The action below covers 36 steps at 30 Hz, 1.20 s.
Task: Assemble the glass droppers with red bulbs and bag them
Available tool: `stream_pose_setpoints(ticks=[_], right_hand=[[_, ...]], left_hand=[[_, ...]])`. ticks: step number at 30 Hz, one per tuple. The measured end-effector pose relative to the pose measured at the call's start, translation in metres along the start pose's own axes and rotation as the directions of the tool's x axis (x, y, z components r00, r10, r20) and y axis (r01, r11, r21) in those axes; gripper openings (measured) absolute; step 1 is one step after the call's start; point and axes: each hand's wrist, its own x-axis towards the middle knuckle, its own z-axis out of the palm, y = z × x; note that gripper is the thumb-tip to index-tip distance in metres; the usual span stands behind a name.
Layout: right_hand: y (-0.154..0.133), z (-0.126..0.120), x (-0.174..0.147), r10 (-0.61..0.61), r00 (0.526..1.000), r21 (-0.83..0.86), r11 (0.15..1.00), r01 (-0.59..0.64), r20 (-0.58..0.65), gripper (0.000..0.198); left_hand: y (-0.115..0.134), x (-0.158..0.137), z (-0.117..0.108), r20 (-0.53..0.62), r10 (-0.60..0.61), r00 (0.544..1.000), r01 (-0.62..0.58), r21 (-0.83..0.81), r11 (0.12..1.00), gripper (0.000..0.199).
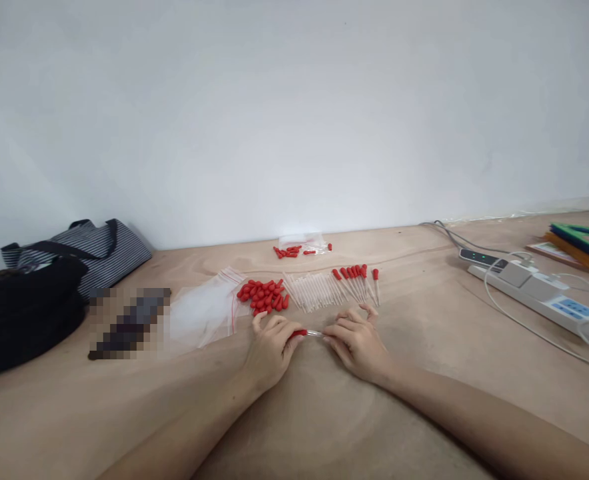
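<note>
Head view: before the red rubbery bulb pile (260, 294), left hand (272, 343) is pinching one bulb (300, 332), right hand (357, 341) a clear slender tube (315, 333); apparently joining them. Pushing is needing alignment.

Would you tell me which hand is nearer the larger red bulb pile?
Left. The left hand is just in front of the pile; the right hand is farther right.

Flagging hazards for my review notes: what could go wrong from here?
The clear tube in the right hand might slip or crack if pressed hard against the red bulb in the left hand. The loose bulb pile, just beyond the left hand, could scatter if knocked.
</note>
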Motion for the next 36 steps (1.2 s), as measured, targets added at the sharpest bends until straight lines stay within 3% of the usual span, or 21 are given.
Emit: stream_pose_setpoints(ticks=[14, 22, 36], right_hand=[[0.000, 0.000, 0.000, -0.166, 0.986, -0.020, 0.986, 0.166, 0.028, 0.019], [0.000, -0.006, 0.005, -0.006, 1.000, 0.085, 0.996, 0.005, 0.015, 0.015], [-0.010, -0.003, 0.003, -0.067, 0.996, 0.121, 0.990, 0.073, -0.054, 0.015]], left_hand=[[0.000, 0.000, 0.000, 0.054, 0.038, 0.998, -0.035, -0.059, 0.998, 0.015], [-0.004, 0.000, 0.001, 0.029, 0.001, 1.000, 0.001, -0.069, 0.998, 0.013], [-0.003, 0.000, 0.002, -0.026, 0.004, 1.000, -0.006, -0.048, 0.999, 0.012]])
